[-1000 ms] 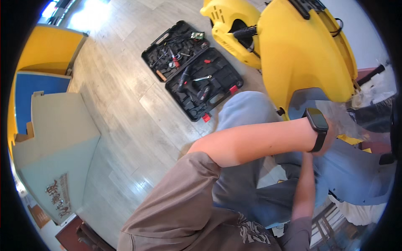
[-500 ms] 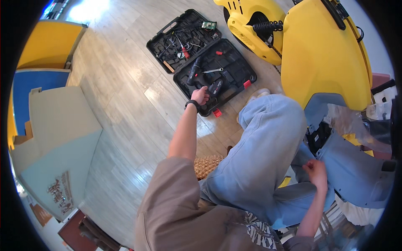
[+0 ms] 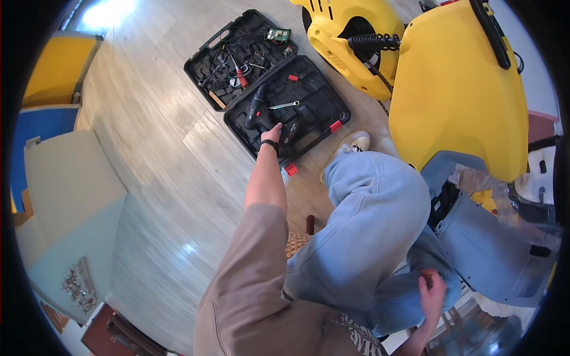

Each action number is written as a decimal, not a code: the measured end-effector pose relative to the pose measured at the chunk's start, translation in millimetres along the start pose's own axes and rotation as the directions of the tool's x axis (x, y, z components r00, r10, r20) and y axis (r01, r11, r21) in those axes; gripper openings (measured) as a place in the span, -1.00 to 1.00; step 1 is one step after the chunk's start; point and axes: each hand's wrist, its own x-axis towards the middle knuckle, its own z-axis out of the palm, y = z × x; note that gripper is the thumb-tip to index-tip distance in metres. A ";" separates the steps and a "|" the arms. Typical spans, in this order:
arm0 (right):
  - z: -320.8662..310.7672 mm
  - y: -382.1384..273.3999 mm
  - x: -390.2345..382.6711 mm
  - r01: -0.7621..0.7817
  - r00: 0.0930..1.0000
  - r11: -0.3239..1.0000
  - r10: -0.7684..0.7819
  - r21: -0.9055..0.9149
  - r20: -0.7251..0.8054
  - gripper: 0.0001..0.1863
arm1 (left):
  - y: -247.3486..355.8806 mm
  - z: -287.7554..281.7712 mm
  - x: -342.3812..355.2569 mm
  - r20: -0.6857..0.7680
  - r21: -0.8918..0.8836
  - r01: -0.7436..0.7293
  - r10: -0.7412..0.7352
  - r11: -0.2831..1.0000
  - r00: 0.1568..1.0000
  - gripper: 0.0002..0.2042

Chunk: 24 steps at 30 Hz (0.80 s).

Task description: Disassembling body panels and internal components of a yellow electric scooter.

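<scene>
My left hand (image 3: 272, 134) reaches forward into a black plastic tool case (image 3: 323, 126), its fingers closed round the handle of a black cordless drill (image 3: 256, 108). Just beyond the drill, a silver wrench (image 3: 284, 105) lies in the same half of the case. Down at the right, my right hand (image 3: 433, 292) hovers near my trouser leg. Its fingers are loosely bent, thumb apart, and I see nothing in them.
The case's other half holds a screwdriver with a red handle (image 3: 242, 79), cables and a green circuit board (image 3: 278, 35). A yellow vehicle body (image 3: 457, 89) stands at right, beside a grey panel (image 3: 499, 240). A woven seat (image 3: 295, 243) shows beneath me.
My right hand has dropped lower and nearer to me, its fingers loosening. The left hand stays at the drill. The whole view has shifted slightly.
</scene>
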 end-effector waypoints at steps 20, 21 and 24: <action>3.9 -192.8 24.1 -0.206 0.824 0.121 -0.513 0.971 0.238 -0.59 | 57.5 -125.8 -327.2 0.909 -0.411 0.533 0.380 0.740 0.172 -0.59; 15.0 -214.2 26.2 -0.266 0.789 0.132 -0.539 0.955 0.294 -0.60 | 61.1 -128.6 -350.1 0.911 -0.326 0.639 0.413 0.697 0.014 -0.61; 43.0 -246.2 28.9 -0.313 0.784 0.125 -0.525 0.942 0.330 -0.62 | 77.0 -139.1 -417.1 0.887 -0.318 0.492 0.438 0.810 -0.148 -0.56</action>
